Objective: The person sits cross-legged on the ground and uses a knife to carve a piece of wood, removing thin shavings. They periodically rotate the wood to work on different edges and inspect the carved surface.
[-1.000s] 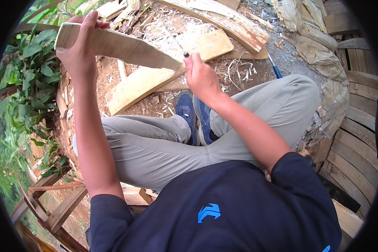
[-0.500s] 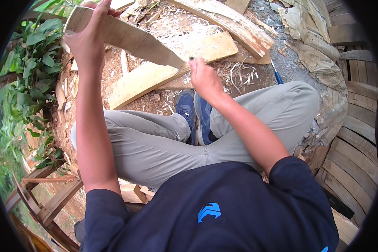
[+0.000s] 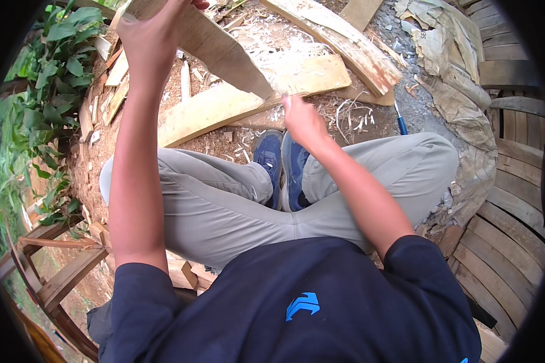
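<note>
Left hand (image 3: 152,41) gripping wide end of tapered grey-brown wooden board (image 3: 223,55) — long axis slanting rightward, bodyward; right hand (image 3: 304,121) just beside narrow tip — can't tell its grip.

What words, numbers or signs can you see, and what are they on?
Crumpled brown paper sack: printed letters, only partly showing; I won't copy them out.
Dark shirt: a blue angular emblem, with no words I can read.
Another blue mark is cut off below.
</note>
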Motion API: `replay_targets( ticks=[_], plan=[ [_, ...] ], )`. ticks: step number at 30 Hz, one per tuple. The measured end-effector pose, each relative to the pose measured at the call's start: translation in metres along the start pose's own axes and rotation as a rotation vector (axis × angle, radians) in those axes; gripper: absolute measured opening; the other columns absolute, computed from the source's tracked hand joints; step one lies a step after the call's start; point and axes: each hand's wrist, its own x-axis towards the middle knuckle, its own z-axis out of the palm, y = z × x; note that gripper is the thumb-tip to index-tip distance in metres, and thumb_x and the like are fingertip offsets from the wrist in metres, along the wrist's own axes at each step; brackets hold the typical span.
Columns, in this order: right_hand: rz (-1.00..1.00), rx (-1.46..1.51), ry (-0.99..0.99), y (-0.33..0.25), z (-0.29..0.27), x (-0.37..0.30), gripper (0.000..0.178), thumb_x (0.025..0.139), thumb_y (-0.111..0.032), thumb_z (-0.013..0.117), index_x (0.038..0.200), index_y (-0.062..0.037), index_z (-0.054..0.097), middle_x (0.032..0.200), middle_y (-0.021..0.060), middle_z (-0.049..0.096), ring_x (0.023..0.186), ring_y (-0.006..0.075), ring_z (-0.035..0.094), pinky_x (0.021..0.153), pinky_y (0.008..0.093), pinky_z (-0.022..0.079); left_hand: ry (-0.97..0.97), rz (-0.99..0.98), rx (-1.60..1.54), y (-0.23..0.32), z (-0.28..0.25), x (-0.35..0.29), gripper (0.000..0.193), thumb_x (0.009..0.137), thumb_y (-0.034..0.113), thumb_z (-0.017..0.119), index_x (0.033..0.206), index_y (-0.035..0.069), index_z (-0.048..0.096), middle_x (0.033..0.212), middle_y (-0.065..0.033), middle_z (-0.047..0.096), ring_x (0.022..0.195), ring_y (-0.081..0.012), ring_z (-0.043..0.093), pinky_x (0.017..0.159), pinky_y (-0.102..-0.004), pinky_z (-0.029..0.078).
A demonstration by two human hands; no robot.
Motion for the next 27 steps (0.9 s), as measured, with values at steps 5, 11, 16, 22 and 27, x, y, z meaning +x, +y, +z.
replay_targets(
  ticks=[5, 11, 16, 22, 27],
  plan=[
    [0.094, -0.124, -0.023, -0.028, -0.030, 0.006, 0.048, 0.104, -0.040, 0.039, 0.106, 0.0029, 0.061, 0.099, 0.0302, 0.068, 0.098, 0.0480, 0.066, 0.088, 0.0553, 0.050, -0.011, 0.012, -0.021, -0.013, -0.011, 0.000, 0.019, 0.084, 0.008, 0.075, 0.095, 0.003, 0.060, 0.078, -0.0057, 0.065, 0.065, -0.0158, 0.067, 0.063, -0.0295, 0.055],
    [0.020, 0.145, 0.128, -0.032, -0.061, 0.013, 0.047, 0.102, -0.042, 0.042, 0.103, 0.0007, 0.061, 0.094, 0.0306, 0.068, 0.096, 0.0491, 0.064, 0.085, 0.0543, 0.049, -0.059, -0.016, 0.090, -0.016, -0.023, 0.003, 0.029, 0.085, 0.015, 0.078, 0.103, -0.002, 0.062, 0.087, -0.0147, 0.071, 0.076, -0.0232, 0.073, 0.072, -0.0342, 0.058],
    [0.031, 0.097, 0.028, -0.020, -0.047, 0.014, 0.048, 0.101, -0.043, 0.043, 0.106, 0.0005, 0.062, 0.096, 0.0298, 0.068, 0.097, 0.0484, 0.064, 0.086, 0.0533, 0.049, -0.022, 0.004, 0.058, -0.007, -0.017, 0.000, 0.020, 0.086, 0.012, 0.077, 0.096, 0.001, 0.063, 0.080, -0.0121, 0.070, 0.072, -0.0213, 0.073, 0.070, -0.0324, 0.057],
    [0.016, 0.165, 0.111, -0.029, -0.045, 0.016, 0.048, 0.100, -0.045, 0.047, 0.097, -0.0011, 0.064, 0.090, 0.0271, 0.068, 0.090, 0.0464, 0.064, 0.079, 0.0519, 0.048, 0.015, 0.088, -0.007, 0.001, -0.008, -0.002, 0.028, 0.085, 0.006, 0.077, 0.102, 0.002, 0.055, 0.080, -0.0144, 0.068, 0.070, -0.0259, 0.072, 0.067, -0.0378, 0.060],
    [0.026, 0.197, 0.084, -0.036, -0.063, 0.017, 0.049, 0.101, -0.042, 0.043, 0.106, 0.0015, 0.064, 0.098, 0.0293, 0.069, 0.097, 0.0469, 0.065, 0.087, 0.0529, 0.050, -0.089, -0.003, -0.088, -0.014, -0.008, -0.002, 0.034, 0.087, 0.006, 0.075, 0.110, 0.003, 0.051, 0.085, -0.0159, 0.067, 0.076, -0.0329, 0.072, 0.075, -0.0453, 0.060]
  ],
)
